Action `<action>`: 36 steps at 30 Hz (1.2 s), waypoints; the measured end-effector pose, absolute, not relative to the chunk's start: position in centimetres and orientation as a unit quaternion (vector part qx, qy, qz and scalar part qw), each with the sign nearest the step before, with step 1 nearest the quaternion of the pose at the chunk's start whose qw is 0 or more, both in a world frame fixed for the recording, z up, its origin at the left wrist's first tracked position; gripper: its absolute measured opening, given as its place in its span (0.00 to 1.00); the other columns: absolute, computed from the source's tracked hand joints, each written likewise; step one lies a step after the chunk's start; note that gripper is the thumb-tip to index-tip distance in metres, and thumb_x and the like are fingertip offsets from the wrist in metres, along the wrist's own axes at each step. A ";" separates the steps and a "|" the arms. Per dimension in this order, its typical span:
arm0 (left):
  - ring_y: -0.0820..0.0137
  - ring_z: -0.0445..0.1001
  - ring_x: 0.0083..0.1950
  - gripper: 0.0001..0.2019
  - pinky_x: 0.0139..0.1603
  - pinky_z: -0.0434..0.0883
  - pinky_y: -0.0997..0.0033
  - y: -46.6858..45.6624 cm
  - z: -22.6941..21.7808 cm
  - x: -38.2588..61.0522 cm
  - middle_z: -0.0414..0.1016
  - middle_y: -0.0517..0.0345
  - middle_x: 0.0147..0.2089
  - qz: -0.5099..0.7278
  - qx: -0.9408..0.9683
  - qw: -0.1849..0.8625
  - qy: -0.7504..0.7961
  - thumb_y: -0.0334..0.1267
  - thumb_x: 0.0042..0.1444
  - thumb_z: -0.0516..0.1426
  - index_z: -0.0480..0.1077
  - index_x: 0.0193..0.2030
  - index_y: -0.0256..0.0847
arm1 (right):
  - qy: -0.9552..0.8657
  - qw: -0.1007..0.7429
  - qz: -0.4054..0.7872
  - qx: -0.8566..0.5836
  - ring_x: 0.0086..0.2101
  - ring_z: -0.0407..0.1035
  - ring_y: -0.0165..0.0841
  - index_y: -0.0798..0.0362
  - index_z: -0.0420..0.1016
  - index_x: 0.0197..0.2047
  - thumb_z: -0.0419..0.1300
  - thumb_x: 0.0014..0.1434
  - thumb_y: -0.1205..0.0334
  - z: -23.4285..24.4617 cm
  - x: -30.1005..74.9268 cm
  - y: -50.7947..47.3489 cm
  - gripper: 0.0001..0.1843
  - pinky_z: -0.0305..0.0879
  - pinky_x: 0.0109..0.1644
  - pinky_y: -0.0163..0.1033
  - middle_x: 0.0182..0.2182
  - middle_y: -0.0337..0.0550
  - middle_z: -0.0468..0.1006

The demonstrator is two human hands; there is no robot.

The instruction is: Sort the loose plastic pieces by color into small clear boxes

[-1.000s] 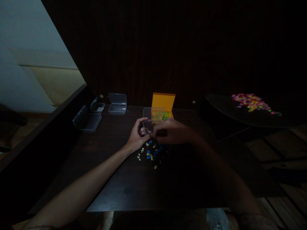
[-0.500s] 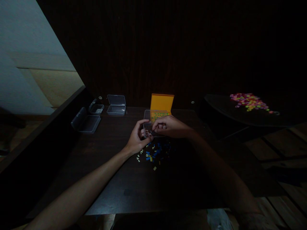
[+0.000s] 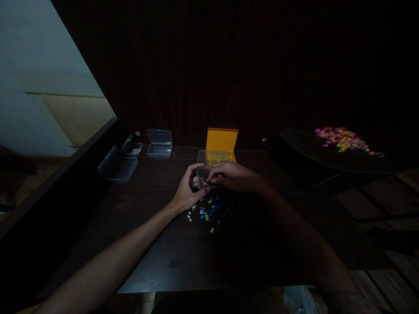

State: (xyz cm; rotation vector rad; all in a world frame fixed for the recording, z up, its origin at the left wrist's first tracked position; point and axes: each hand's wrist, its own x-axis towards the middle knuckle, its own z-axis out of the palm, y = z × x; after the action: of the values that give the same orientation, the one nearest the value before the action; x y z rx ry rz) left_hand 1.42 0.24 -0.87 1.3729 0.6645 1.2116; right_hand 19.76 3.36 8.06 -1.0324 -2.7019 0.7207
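Note:
My left hand (image 3: 190,187) is wrapped round the left side of a small clear plastic box (image 3: 214,186), its thumb along the near edge. Small pale and brownish pieces lie in the left part of this box. Over its right part, my right hand (image 3: 229,174) has thumb and fingers pinched together; a tiny pale speck shows at the fingertips, too small to name. Just in front of the box, small blue and yellow toy bricks (image 3: 212,209) lie scattered on the dark table. An open yellow case (image 3: 222,139) with green pieces in it stands behind my hands.
Three open clear boxes stand at the back left: a larger box (image 3: 122,170), a small box (image 3: 133,149) and another box (image 3: 159,150). Dark panels (image 3: 81,161) border the table at left and back. Colourful beads (image 3: 342,139) lie on a dark surface at right.
My right hand has shifted slightly within the box, its fingers lower and more closely pinched. My left hand keeps its hold on the box.

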 end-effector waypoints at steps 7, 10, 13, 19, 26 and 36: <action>0.67 0.76 0.39 0.34 0.42 0.73 0.66 -0.2 -0.9 1.4 0.72 0.56 0.41 0.497 0.602 0.563 0.270 0.37 0.48 0.65 0.55 0.59 0.42 | -0.902 0.073 0.246 -0.347 0.39 0.71 0.32 0.55 0.76 0.38 0.55 0.60 0.72 8.9 19.4 2.8 0.09 0.61 0.45 0.36 0.38 0.44 0.78; 0.65 0.76 0.41 0.34 0.44 0.73 0.64 -0.2 -0.9 1.4 0.73 0.54 0.42 0.496 0.607 0.560 0.268 0.39 0.48 0.65 0.55 0.60 0.42 | -0.908 0.072 0.237 -0.337 0.39 0.70 0.31 0.54 0.76 0.37 0.55 0.59 0.73 9.1 19.4 2.6 0.09 0.61 0.45 0.35 0.38 0.43 0.78; 0.65 0.76 0.41 0.34 0.44 0.73 0.62 -0.2 -0.9 1.4 0.73 0.53 0.43 0.497 0.607 0.560 0.266 0.39 0.48 0.65 0.55 0.59 0.42 | -0.909 0.062 0.239 -0.336 0.38 0.71 0.32 0.55 0.76 0.37 0.55 0.59 0.72 9.0 19.4 2.6 0.09 0.60 0.43 0.35 0.37 0.43 0.78; 0.66 0.76 0.41 0.33 0.44 0.74 0.63 -0.2 -0.9 1.3 0.73 0.52 0.45 0.499 0.605 0.560 0.267 0.38 0.48 0.65 0.55 0.59 0.42 | -0.907 0.046 0.230 -0.350 0.35 0.70 0.31 0.54 0.75 0.37 0.54 0.60 0.71 8.7 19.3 2.5 0.09 0.59 0.40 0.35 0.35 0.42 0.79; 0.66 0.76 0.39 0.34 0.43 0.73 0.63 -0.1 -0.9 1.3 0.73 0.55 0.41 0.490 0.607 0.562 0.275 0.38 0.49 0.65 0.54 0.59 0.41 | -0.908 0.045 0.235 -0.345 0.35 0.70 0.31 0.54 0.75 0.37 0.54 0.60 0.72 8.8 19.2 2.4 0.09 0.60 0.41 0.35 0.34 0.41 0.79; 0.67 0.75 0.40 0.34 0.43 0.74 0.63 -0.1 -0.9 1.3 0.72 0.52 0.45 0.489 0.612 0.553 0.286 0.38 0.47 0.65 0.55 0.59 0.41 | -0.909 0.068 0.216 -0.350 0.39 0.72 0.32 0.55 0.78 0.38 0.56 0.57 0.73 9.1 19.5 2.6 0.10 0.63 0.45 0.36 0.38 0.44 0.79</action>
State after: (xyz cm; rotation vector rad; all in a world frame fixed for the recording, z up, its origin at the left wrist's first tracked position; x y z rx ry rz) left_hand 1.33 -0.14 -0.95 1.4464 0.6751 1.1557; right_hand 19.50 2.59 9.14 -1.0545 -2.7388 0.6499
